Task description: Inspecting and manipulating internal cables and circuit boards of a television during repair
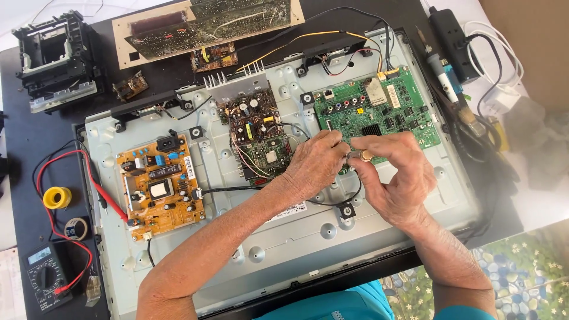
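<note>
Both hands, left [315, 161] and right [396, 172], pinch a small metal connector [360, 155] fingertip-to-fingertip.

Bright, even daylight; sharp focus.

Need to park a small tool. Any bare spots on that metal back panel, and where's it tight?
Bare metal panel along the near edge, below the right hand, and a strip between the orange board and the brown board. Crowded: around the green board, where the left hand and right hand meet.
</note>
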